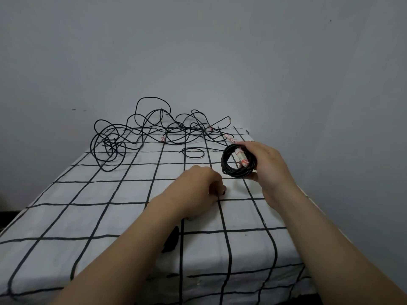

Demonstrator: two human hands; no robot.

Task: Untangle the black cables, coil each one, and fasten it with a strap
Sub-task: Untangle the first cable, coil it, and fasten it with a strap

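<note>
Right hand (268,164) grips the wound black cable coil (235,174); left hand (198,186) curls against the checked cloth (110,194), its hold unclear. Strapping looks next.

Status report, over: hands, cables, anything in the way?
Right hand grips coil. Left hand curled on cloth, hold unclear. Tangle lies loose at far end, nothing blocking it.

Dim, flat, greyish light; shadows faint. Wide-angle bending curves the checked cloth (110,216) toward the edges; detail slightly soft.
</note>
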